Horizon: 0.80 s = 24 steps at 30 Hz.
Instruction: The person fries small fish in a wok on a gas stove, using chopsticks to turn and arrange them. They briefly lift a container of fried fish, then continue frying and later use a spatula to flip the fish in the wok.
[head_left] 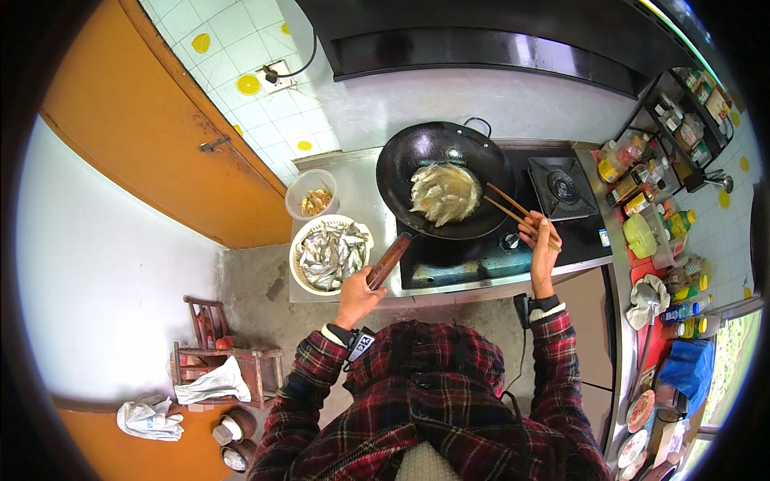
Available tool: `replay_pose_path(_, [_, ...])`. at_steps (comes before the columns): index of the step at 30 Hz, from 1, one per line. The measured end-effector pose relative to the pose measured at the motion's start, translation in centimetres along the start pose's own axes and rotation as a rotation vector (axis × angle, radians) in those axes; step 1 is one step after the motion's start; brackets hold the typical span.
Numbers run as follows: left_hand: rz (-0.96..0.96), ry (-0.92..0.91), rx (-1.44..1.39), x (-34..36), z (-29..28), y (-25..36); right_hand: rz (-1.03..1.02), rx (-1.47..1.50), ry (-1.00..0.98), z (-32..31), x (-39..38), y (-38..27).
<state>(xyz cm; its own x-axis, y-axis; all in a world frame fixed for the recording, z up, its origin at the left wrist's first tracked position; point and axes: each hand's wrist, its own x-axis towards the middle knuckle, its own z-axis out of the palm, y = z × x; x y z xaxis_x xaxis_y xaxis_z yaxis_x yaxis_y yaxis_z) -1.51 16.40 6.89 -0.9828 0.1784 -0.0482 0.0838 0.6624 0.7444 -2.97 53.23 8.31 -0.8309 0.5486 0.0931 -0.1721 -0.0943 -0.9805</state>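
Observation:
My left hand (358,298) is closed around the wooden handle (390,261) of a black wok (399,160) on the stove. Small fish (443,195) lie in a cluster in bubbling oil in the middle of the wok. With my right hand (542,240) I grip a pair of wooden chopsticks (507,204); their tips reach over the wok's right side, near the fish. Just left of the wok handle stands a white basket (298,276) full of small silvery raw fish (333,255). Behind it is a clear plastic bowl (293,192) with yellowish pieces inside.
A second burner (563,186) is right of the wok, and a control knob (511,240) sits at the stove's front. Bottles and jars (616,160) line the right counter below a black rack (670,120). The range hood (481,52) hangs above. A wooden chair (265,373) stands lower left.

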Motion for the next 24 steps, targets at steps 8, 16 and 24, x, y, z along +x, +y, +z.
replay_pose_path(8, [-0.005, -0.04, 0.051, 0.8, -1.4, -0.7, -0.016, 0.003, 0.012, -0.7, -2.3, -0.7])
replay_pose_path(16, [0.021, 0.031, -0.058, 0.3, -0.4, -1.8, -0.011, -0.005, 0.028, 0.4, -4.5, -0.8])
replay_pose_path(24, [0.042, 0.004, -0.139, 0.6, 0.5, -4.0, -0.042, -0.02, 0.084, 0.9, -6.8, -0.9])
